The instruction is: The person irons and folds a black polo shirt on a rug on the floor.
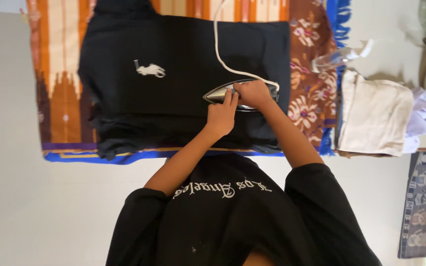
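Right hand [253, 93] wraps its grip shut around the iron [240, 94], lying lengthwise across the black shirt [173, 98] with its nose toward the white emblem [150, 70], while the left hand [221, 116], fingers loosely extended, rests just beside it.

Black cloth on a bright patterned spread

The shirt [173, 93] being ironed is black with a small white embroidered emblem on its left half. The iron [240, 93] is silver-grey with a white cord [221, 54]. Beneath lies a blanket [57, 74] striped orange, cream and brown with a blue edge, and at right a brown cloth [311, 83] with cream and pink flowers. The folded stack [375, 116] further right is off-white. The person's top [232, 216] is black with white lettering.
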